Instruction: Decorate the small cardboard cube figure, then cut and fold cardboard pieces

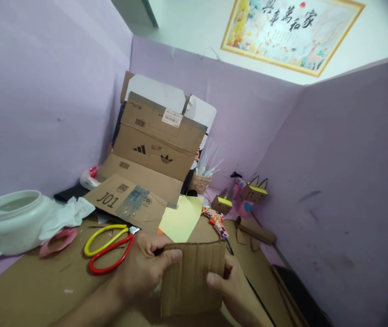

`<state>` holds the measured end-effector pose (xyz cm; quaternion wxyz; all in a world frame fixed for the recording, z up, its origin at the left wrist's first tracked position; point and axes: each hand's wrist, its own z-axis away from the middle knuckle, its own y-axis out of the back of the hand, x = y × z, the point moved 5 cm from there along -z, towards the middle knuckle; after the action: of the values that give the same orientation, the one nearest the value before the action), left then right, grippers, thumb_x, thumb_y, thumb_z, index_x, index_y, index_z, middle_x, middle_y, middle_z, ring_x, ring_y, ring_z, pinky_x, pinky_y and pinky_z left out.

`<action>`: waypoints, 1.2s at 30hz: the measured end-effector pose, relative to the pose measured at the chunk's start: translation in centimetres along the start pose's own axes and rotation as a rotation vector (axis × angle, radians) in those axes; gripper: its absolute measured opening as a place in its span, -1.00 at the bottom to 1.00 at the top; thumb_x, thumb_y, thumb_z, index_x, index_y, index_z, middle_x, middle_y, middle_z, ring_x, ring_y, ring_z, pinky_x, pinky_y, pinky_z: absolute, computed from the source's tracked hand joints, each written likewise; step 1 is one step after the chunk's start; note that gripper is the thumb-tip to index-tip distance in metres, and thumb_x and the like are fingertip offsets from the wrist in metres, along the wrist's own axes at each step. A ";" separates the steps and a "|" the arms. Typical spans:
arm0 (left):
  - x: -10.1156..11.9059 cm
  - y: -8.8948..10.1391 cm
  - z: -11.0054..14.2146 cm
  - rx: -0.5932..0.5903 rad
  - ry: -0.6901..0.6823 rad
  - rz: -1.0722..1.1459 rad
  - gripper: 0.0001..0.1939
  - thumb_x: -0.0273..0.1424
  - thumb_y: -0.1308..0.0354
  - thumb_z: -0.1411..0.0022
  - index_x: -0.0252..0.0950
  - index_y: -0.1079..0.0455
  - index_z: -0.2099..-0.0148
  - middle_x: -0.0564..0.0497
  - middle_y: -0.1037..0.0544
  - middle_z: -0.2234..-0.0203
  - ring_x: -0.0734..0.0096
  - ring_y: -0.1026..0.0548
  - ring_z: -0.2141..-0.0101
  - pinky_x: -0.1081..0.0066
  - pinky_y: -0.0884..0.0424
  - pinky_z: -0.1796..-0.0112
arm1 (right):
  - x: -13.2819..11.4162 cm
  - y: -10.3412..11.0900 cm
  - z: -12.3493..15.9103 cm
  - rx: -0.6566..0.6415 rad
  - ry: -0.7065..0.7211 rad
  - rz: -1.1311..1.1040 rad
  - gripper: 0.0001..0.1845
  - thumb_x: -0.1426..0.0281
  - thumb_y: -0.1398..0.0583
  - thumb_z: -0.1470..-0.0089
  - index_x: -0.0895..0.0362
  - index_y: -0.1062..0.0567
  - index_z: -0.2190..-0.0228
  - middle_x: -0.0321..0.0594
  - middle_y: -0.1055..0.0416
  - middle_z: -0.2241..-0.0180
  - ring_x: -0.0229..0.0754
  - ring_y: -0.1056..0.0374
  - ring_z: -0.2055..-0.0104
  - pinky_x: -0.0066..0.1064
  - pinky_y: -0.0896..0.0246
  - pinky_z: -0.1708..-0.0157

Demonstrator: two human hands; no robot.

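Note:
A ridged brown piece of cardboard (190, 281) stands upright in front of me, gripped from both sides. My left hand (146, 263) pinches its upper left corner, thumb on the near face and fingers behind. At the right edge my right hand (233, 286) holds it the same way, its fingertips hidden behind the piece. Scissors (110, 250) with one yellow and one red handle lie beside my left hand, their blades mostly hidden. Beyond the held piece is a sheet of pale yellow paper (183, 218).
Flattened cardboard boxes (159, 145) lean at the back. A white pot (13, 222) with crumpled tissue (67, 215) stands left, near a pink tape ring (59, 240). Small cardboard figures (223, 204) and a cardboard roll (257, 230) sit back right. Purple walls enclose the table.

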<state>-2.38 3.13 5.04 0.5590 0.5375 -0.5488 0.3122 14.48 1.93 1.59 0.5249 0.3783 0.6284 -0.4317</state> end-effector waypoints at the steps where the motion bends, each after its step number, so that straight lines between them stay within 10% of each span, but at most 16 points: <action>1: 0.0 -0.1 0.0 0.002 0.001 -0.001 -0.67 -0.25 -0.07 -0.02 -0.29 -0.17 0.67 0.14 -0.11 0.72 0.53 -0.11 0.62 0.50 -0.02 0.59 | 0.1 -0.2 0.0 -0.002 -0.016 -0.028 -0.52 0.14 -0.36 0.28 0.17 -0.55 0.30 -0.11 -0.54 0.41 -0.04 -0.44 0.38 -0.23 -0.32 0.31; 8: -0.8 -0.5 -0.2 -0.041 0.019 0.022 -0.73 -0.23 -0.10 -0.05 -0.32 -0.45 0.51 0.08 -0.36 0.65 0.43 -0.29 0.55 0.51 -0.19 0.53 | 0.6 0.2 -0.2 0.111 0.010 -0.143 -0.61 0.10 -0.28 0.14 0.17 -0.52 0.40 -0.19 -0.49 0.48 -0.18 -0.38 0.48 -0.34 -0.27 0.37; 15: -1.0 -0.4 -0.2 -0.009 -0.126 -0.189 -0.65 -0.23 -0.07 -0.09 -0.31 -0.30 0.64 0.12 -0.21 0.72 0.50 -0.21 0.61 0.51 -0.08 0.57 | 0.6 1.5 0.1 0.353 0.177 -0.116 -0.61 0.10 -0.29 0.18 0.17 -0.41 0.68 -0.33 -0.26 0.69 -0.33 -0.11 0.61 -0.51 -0.04 0.59; 36: -0.9 -1.1 -0.2 -0.013 0.020 0.067 -0.69 -0.30 -0.10 -0.01 -0.31 -0.20 0.67 0.16 -0.15 0.72 0.55 -0.13 0.62 0.53 -0.08 0.58 | 0.8 -1.0 0.3 -0.012 -0.126 -0.262 -0.52 0.34 -0.39 0.30 0.16 -0.51 0.24 -0.13 -0.54 0.31 -0.05 -0.45 0.28 -0.22 -0.30 0.21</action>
<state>-1.47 3.34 3.93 0.5571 0.5122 -0.5628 0.3324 13.48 1.29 0.89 0.5045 0.2620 0.6409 -0.5158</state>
